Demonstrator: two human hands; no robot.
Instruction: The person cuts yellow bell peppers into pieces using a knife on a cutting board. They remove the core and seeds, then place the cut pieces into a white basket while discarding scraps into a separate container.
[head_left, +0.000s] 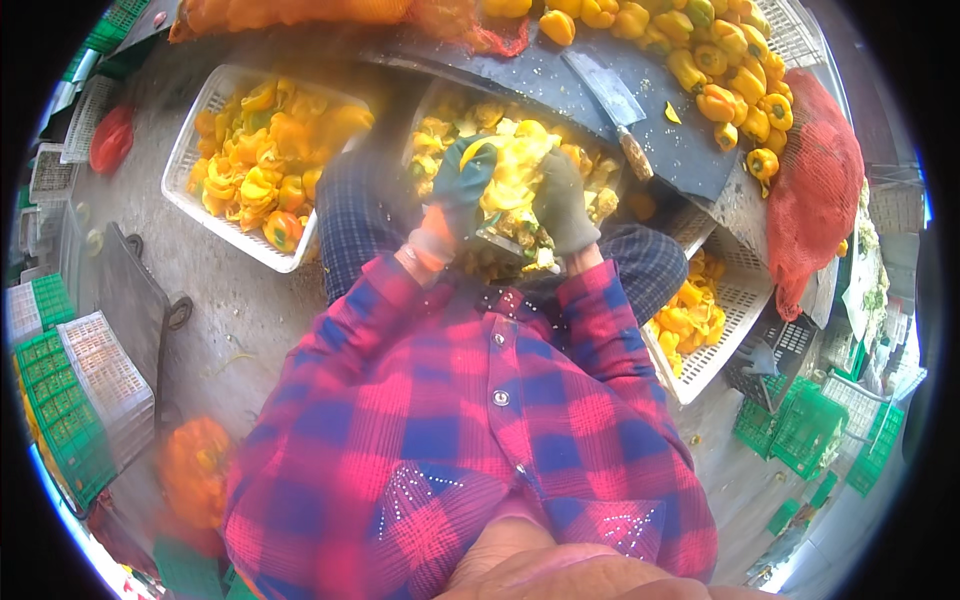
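My left hand (463, 180), in a dark green glove, and my right hand (564, 202), in a greyish glove, hold a heap of yellow bell pepper pieces (516, 161) between them. They are over a crate (420, 101) of pepper cores and scraps between my knees. A curved yellow piece lies against the fingers of my left hand. On the dark work surface (682, 169) beyond, a cleaver with a wooden handle (611, 94) lies beside a small yellow scrap (672, 113). Whole yellow peppers (720, 67) are piled at the back right.
A white crate (225, 244) of cut peppers stands at left, another (739, 300) at lower right. A red mesh sack (814, 180) rests at the right; a filled orange one (300, 15) lies at the top. A metal cart (139, 300) and stacked green crates (64, 412) are farther left.
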